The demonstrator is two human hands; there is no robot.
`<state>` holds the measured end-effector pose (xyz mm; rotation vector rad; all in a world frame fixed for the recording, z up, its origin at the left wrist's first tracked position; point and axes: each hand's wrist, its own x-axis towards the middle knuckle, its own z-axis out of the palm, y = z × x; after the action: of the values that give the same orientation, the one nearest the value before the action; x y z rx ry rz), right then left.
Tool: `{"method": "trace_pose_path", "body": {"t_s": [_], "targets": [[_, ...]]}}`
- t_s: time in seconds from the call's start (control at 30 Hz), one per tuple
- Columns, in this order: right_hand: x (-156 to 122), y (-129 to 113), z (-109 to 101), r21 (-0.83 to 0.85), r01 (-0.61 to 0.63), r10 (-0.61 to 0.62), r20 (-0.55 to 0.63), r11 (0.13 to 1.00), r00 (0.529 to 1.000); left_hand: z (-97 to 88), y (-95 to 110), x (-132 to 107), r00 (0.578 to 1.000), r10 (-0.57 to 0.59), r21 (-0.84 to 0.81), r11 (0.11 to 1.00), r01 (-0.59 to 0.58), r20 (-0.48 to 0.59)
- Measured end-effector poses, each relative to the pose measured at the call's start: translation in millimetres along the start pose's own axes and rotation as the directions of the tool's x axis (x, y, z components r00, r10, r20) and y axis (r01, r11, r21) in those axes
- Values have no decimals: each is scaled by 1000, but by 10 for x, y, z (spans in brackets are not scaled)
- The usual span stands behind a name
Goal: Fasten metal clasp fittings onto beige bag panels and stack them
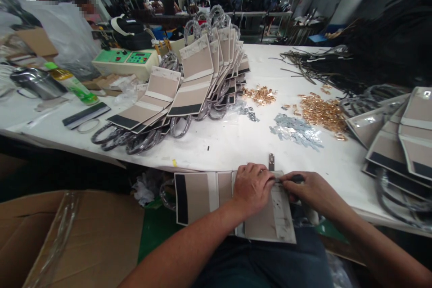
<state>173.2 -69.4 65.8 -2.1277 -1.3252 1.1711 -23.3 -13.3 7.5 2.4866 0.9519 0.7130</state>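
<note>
A beige bag panel (263,220) with a pale strip and a dark end band lies across my lap, its far edge against the table. My left hand (253,186) is closed on the panel near that edge, fingers curled and thumb towards the right. In my right hand (303,186) is a dark-handled tool (297,178), its thin tip pointing left at the pale strip, close to my left fingertips. Where the tip meets the panel is too small to make out. Just beyond the hands, a small metal plate (271,161) sticks out over the table edge.
Beige panels with plastic-wrapped handles are stacked at left (199,76) and right (418,130). Gold metal pieces (320,110) and grey metal plates (297,130) lie in piles on the white table (216,144). A green-topped machine (124,60), a bottle (72,83) and a cardboard box (91,234) are leftward.
</note>
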Motion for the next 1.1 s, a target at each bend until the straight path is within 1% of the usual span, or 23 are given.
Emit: {"method": "trace_pose_path", "body": {"t_s": [0.17, 0.27, 0.37, 0.47, 0.57, 0.63, 0.7, 0.93, 1.0, 1.1], "targets": [[-77, -23, 53, -44, 24, -28, -92, 999, 995, 19, -13, -11, 1000, 12, 1, 1000, -12, -5], [-104, 34, 111, -49, 30, -37, -148, 998, 988, 24, -19, -18, 1000, 27, 10, 1000, -27, -10], [-109, 92, 153, -17, 56, -58, -184, 998, 981, 29, -25, -21, 999, 33, 10, 999, -32, -24], [-116, 103, 154, 48, 82, -72, -179, 995, 981, 38, -32, -19, 999, 37, 6, 999, -37, -26], [-124, 76, 130, 131, 76, -61, -118, 988, 991, 45, -39, -18, 999, 44, 4, 999, -44, -25], [-123, 56, 119, 156, 72, -59, -87, 985, 994, 48, -44, -18, 998, 50, 1, 999, -49, -30], [-117, 42, 118, 137, 68, -54, -100, 988, 994, 51, -47, -20, 998, 54, 2, 999, -54, -34], [-124, 55, 152, 54, 14, -1, -222, 998, 975, 82, -41, -28, 998, 50, 45, 998, -49, -30], [-128, 71, 166, 2, 24, -23, -236, 1000, 971, 94, -39, -27, 999, 47, 55, 997, -45, -26], [-126, 88, 192, -47, 71, -80, -238, 996, 968, 101, -40, -25, 999, 40, 64, 997, -38, -23]]}}
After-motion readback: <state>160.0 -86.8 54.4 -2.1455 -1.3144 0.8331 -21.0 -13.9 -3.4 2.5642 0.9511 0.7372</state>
